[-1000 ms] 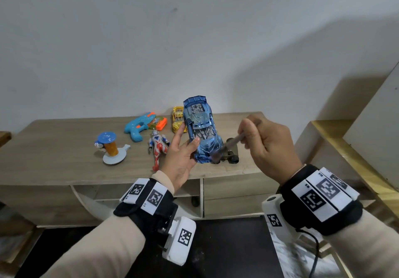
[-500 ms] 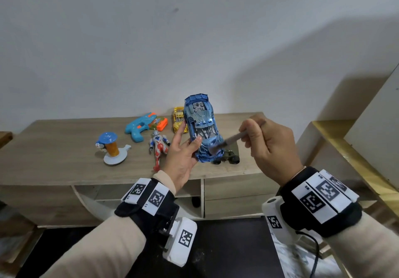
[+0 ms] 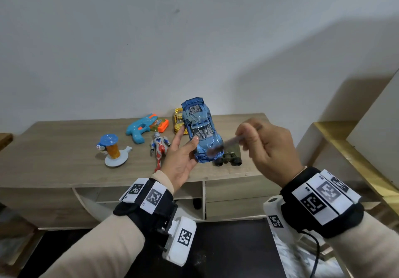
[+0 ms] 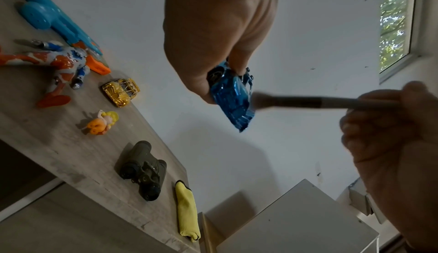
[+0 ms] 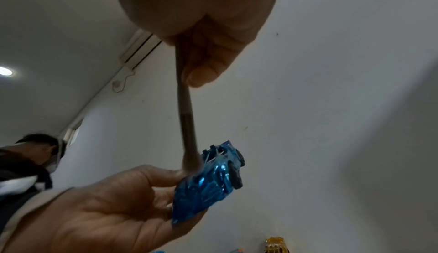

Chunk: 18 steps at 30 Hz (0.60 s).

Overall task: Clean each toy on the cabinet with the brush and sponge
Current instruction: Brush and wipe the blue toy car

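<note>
My left hand [image 3: 183,148] holds a shiny blue toy car [image 3: 201,132] upright above the wooden cabinet [image 3: 54,161], thumb on one side and fingers behind. My right hand [image 3: 265,146] pinches the handle of a small soft brush [image 3: 224,144], whose bristles touch the car's lower front. In the left wrist view the brush [image 4: 296,102] lies across the blue car [image 4: 233,99]. The right wrist view shows the brush [image 5: 188,131] coming down onto the car [image 5: 208,184]. A yellow sponge cloth [image 4: 187,210] lies near the cabinet's right end.
On the cabinet lie a blue water gun [image 3: 142,127], a red and silver figure [image 3: 159,148], a gold car [image 3: 178,121], green toy binoculars [image 3: 228,156], a blue-capped orange toy [image 3: 112,148] and a small orange doll [image 4: 102,122]. A wooden shelf [image 3: 345,148] stands at the right.
The brush tip has swept from the car's bonnet down to its lower front edge. My left hand has kept the car raised, almost in the same place.
</note>
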Motion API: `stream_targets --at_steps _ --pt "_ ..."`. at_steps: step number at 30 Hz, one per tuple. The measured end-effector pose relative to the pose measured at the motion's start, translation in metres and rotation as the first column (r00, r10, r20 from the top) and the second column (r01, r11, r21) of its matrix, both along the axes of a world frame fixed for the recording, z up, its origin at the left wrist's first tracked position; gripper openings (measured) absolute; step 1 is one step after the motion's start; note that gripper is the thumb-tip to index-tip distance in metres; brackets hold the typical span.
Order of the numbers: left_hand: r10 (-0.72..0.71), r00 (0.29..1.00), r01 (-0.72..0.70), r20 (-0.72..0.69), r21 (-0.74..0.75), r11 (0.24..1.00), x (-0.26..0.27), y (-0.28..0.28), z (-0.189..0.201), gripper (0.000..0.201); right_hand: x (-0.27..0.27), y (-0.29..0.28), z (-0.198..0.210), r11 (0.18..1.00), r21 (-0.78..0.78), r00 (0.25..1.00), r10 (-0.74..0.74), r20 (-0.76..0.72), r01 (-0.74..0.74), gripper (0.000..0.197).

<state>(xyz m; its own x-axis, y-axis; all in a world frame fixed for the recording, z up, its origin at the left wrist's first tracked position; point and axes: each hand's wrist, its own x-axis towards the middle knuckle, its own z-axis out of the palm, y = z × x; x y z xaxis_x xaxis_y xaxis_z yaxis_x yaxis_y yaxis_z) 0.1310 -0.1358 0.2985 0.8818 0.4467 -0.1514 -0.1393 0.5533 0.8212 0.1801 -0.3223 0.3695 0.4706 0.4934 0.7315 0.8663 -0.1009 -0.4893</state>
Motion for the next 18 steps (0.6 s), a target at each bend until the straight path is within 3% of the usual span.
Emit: stream_targets --at_steps 2,5,8,11,15,18 --pt "-0.022 1.000 0.022 0.002 -0.003 1.000 0.000 0.001 -0.001 0.065 0.005 -0.001 0.003 0.998 0.034 0.998 -0.057 -0.008 0.057 0.034" --pt "-0.069 0.998 0.069 0.005 0.014 0.998 -0.001 0.003 -0.002 0.066 0.008 -0.003 0.004 0.993 -0.071 0.995 -0.096 -0.017 0.094 0.039" --pt "-0.102 0.995 0.102 0.015 0.018 0.995 -0.001 0.004 -0.002 0.066 0.008 -0.006 0.006 0.995 0.047 0.996 -0.087 -0.004 0.087 0.036" --pt "-0.154 0.988 0.152 0.028 0.061 0.987 -0.003 0.002 -0.001 0.062 0.008 -0.007 0.005 0.995 -0.049 0.996 -0.091 -0.007 0.090 0.040" --pt "-0.210 0.976 0.206 0.049 0.074 0.976 -0.005 0.001 0.000 0.059 0.012 -0.012 0.007 0.986 0.069 0.988 -0.154 -0.021 0.155 0.036" --pt "-0.248 0.967 0.243 0.052 0.087 0.966 -0.006 0.000 -0.001 0.063 0.015 -0.013 0.011 0.990 0.000 0.986 -0.140 -0.086 0.141 0.034"
